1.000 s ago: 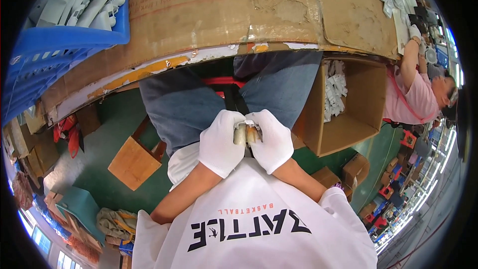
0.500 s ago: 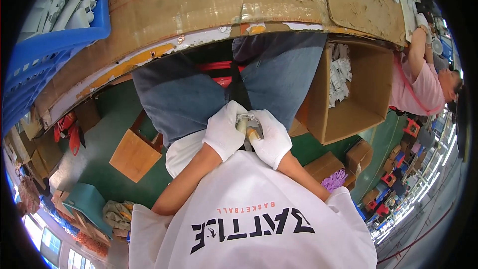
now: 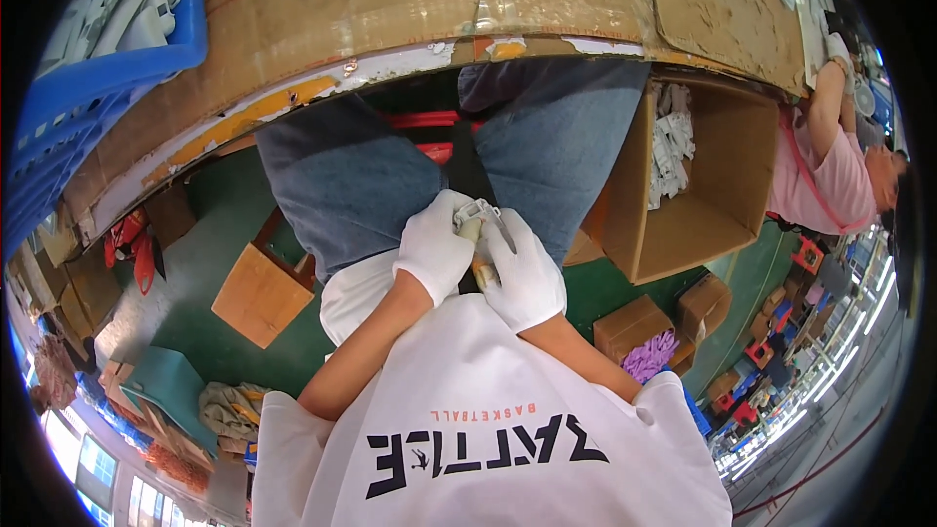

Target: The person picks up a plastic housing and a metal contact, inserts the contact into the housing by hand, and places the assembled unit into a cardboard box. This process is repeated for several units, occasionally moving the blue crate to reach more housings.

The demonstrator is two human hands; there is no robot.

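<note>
In front of my lap, both white-gloved hands meet around a small light-grey plastic part (image 3: 475,213). My left hand (image 3: 434,246) is closed on the part's left side, its thumb tip showing yellowish against the part. Just to the right, my right hand (image 3: 528,278) is curled with its fingers at the part's right end. A thin dark-grey strip (image 3: 506,234) shows between the right fingers; whether it is a tool or an edge of the part, I cannot tell. The right thumb tip looks yellow-brown. The palms are hidden.
A cardboard-covered table (image 3: 390,0) lies ahead. On its left stands a blue crate (image 3: 117,68) of light-grey plastic parts. To my right, an open carton (image 3: 717,195) holds similar parts. A wooden box (image 3: 259,298) sits on the floor. A co-worker in pink (image 3: 830,166) is at far right.
The small plastic part has turned and moved slightly up and left. My right hand has shifted a little left, its fingers changing position. The thin dark-grey strip has come into sight.
</note>
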